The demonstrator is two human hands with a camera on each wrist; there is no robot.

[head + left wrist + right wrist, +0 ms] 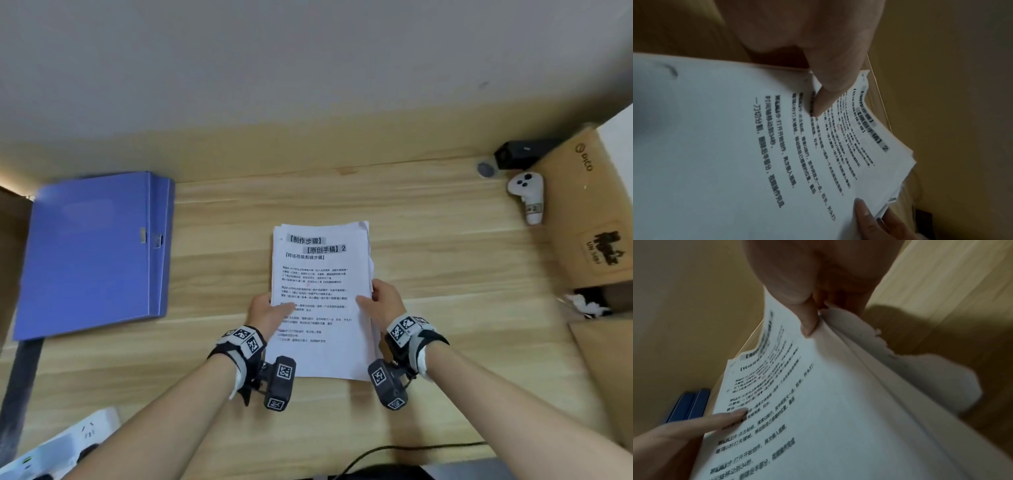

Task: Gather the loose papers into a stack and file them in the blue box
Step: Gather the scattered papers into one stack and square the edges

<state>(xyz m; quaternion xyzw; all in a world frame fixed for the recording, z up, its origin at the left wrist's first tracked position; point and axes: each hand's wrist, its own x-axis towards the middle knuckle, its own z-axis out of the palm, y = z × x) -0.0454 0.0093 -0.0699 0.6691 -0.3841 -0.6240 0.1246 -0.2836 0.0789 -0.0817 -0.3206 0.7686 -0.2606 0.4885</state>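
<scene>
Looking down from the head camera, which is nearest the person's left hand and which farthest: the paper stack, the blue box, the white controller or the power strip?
From the left hand:
1. Paper stack, held in that hand, centre of the desk.
2. Blue box, to the left; closed, lying flat.
3. Power strip, near left corner.
4. White controller, far right, beside the cardboard box.

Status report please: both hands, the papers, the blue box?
Left hand and right hand grip paper stack by its sides. Blue box shut, left on desk. Path clear.
</scene>
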